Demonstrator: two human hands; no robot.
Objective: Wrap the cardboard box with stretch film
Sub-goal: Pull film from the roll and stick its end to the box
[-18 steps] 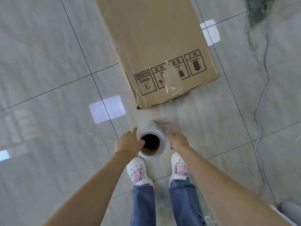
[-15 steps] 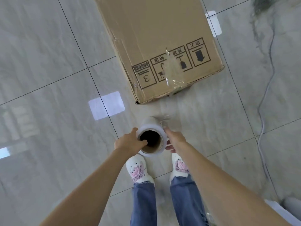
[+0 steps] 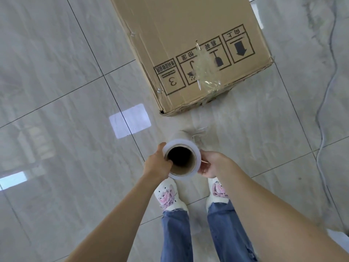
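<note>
A large brown cardboard box with black handling symbols lies on the tiled floor ahead of me. A strip of clear film clings to its near face and runs down toward the roll. I hold the stretch film roll upright between both hands, its brown cardboard core facing me. My left hand grips the roll's left side with the thumb hooked over the core's rim. My right hand presses against the right side.
Glossy grey floor tiles surround the box. A grey cable snakes along the floor on the right. My feet in white and pink shoes stand just behind the roll. A white object shows at the lower right edge.
Both hands have lifted the roll toward the camera, so it looks bigger. The box has shifted to the right in view and the film between them has lengthened.
</note>
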